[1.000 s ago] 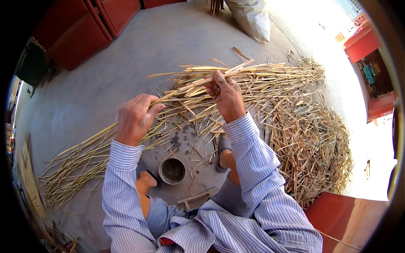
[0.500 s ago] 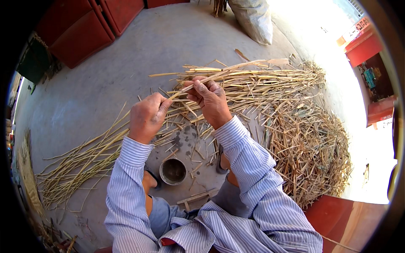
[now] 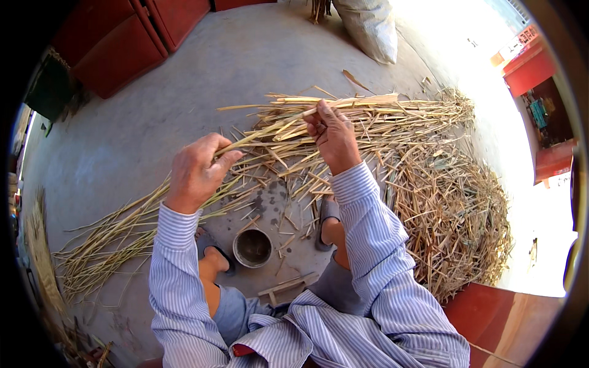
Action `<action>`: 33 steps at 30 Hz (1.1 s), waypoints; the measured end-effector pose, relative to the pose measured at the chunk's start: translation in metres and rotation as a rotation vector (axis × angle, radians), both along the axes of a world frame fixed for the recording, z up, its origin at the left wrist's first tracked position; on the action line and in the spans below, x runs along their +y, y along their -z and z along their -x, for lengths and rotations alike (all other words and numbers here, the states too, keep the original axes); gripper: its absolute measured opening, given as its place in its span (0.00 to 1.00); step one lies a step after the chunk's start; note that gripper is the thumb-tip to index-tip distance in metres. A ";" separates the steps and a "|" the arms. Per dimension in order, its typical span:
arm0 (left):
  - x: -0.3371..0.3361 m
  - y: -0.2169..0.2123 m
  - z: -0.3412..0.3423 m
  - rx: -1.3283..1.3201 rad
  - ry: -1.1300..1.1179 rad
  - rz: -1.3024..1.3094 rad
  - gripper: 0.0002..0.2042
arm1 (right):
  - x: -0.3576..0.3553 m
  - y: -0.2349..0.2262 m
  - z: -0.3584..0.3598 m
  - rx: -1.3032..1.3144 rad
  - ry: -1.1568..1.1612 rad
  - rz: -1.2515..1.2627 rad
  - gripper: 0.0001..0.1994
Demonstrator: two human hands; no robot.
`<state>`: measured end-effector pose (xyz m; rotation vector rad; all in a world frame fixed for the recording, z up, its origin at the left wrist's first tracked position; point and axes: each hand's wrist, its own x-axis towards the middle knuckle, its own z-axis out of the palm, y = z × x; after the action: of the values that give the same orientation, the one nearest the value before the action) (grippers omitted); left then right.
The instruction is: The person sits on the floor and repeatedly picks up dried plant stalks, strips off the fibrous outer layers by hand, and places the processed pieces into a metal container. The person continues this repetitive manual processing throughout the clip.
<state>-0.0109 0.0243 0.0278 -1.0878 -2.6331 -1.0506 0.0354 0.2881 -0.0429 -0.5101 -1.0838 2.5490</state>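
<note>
A long pale dry stalk [image 3: 276, 127] stretches between my two hands, slanting up to the right. My left hand [image 3: 197, 170] is closed around its lower left part, the thumb lying along the near side. Thumb and fingertips of my right hand [image 3: 333, 136] pinch the stalk farther up. Past that hand, a dry straw-coloured husk [image 3: 377, 99] points right. Beneath and beyond the right hand lies a bundle of dry stalks [image 3: 411, 113] on the floor. Thin peeled-looking stalks [image 3: 116, 245] spread out below the left hand, toward the lower left.
A round bowl [image 3: 252, 248] sits between my feet, near a small wooden frame [image 3: 288, 284]. Broken stalk scraps are heaped [image 3: 454, 221] at right. A whitish sack [image 3: 368, 27] stands at the far side, red furniture [image 3: 119, 46] at far left, a dry bundle [image 3: 42, 251] at left.
My hands have moved apart along the stalk: the left toward the lower left, the right toward the right. The left fingers have loosened slightly. My feet show more between my arms.
</note>
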 end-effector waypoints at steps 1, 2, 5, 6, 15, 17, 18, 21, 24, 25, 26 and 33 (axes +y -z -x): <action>0.013 0.008 -0.001 0.106 0.033 -0.020 0.07 | -0.018 -0.003 0.001 -0.068 -0.080 -0.021 0.10; 0.021 0.014 -0.002 0.215 0.068 -0.035 0.07 | -0.035 -0.004 0.000 -0.068 -0.125 0.002 0.10; 0.020 0.013 -0.003 0.197 0.056 -0.043 0.06 | -0.004 -0.001 0.002 0.007 0.059 -0.012 0.09; 0.021 0.012 -0.002 0.164 0.066 -0.059 0.07 | 0.025 0.007 0.003 0.006 0.138 0.002 0.09; 0.019 0.024 -0.004 -0.007 0.036 -0.024 0.07 | -0.042 0.000 -0.003 0.048 -0.273 0.050 0.10; 0.022 0.027 -0.006 0.072 0.036 -0.018 0.07 | -0.044 0.003 -0.001 -0.029 -0.209 0.001 0.10; 0.023 0.029 -0.006 0.111 0.034 -0.015 0.07 | -0.044 0.006 0.001 -0.070 -0.190 -0.033 0.10; 0.024 0.032 -0.007 0.154 0.031 -0.017 0.08 | -0.045 -0.001 0.001 -0.129 -0.131 -0.077 0.11; 0.010 0.021 -0.007 0.060 0.085 -0.035 0.07 | -0.026 -0.001 0.002 -0.124 -0.036 -0.106 0.12; 0.001 0.015 -0.006 -0.017 0.076 -0.011 0.07 | -0.007 0.001 0.002 -0.090 -0.014 -0.073 0.11; -0.012 0.008 -0.003 -0.091 0.064 0.016 0.08 | 0.006 0.000 0.002 -0.088 0.034 -0.024 0.11; -0.032 -0.005 -0.001 -0.220 0.051 -0.078 0.09 | 0.025 0.011 0.004 -0.060 0.118 0.106 0.10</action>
<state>-0.0099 -0.0081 0.0324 -1.0861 -2.7134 -1.3437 0.0317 0.3130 -0.0535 -0.6620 -0.9128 2.5114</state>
